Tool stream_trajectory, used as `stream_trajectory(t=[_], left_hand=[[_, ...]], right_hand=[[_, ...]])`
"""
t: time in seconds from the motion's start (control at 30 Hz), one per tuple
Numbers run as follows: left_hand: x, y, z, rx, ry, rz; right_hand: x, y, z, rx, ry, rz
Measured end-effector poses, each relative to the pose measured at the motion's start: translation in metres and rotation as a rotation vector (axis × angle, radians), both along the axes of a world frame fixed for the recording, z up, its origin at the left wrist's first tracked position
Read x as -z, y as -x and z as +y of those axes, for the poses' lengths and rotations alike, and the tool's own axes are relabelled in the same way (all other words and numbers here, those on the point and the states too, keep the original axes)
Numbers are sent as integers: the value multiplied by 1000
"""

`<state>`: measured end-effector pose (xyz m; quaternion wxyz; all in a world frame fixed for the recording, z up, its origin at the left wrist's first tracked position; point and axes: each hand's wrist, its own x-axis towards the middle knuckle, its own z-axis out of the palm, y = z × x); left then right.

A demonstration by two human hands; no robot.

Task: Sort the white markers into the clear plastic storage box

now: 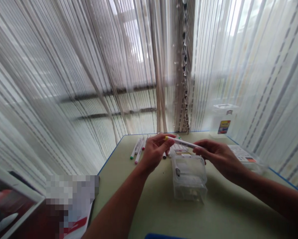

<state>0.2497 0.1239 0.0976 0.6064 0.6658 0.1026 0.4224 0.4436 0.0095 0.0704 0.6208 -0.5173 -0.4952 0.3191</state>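
Observation:
A white marker pen with a yellow end is held between my two hands, above the table. My left hand pinches its yellow end between thumb and fingers. At the other end, my right hand grips it the same way. Below the pen stands a clear plastic box with a lid and a latch. Several more white markers with green, pink and red ends lie on the table beyond my left hand, partly hidden by it.
The pale green table has a blue edge. A clear container with a label stands at the back right, and a flat clear case lies behind my right forearm. Sheer striped curtains hang behind the table.

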Motion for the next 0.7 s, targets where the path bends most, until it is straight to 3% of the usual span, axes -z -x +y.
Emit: stream_trajectory(t=[0.43, 0.7], left_hand=[[5, -3, 1, -15, 7, 29], [4, -4, -2, -11, 30, 34]], right_hand=[[1, -1, 2, 77, -55, -71], [14, -14, 4, 136, 0, -226]])
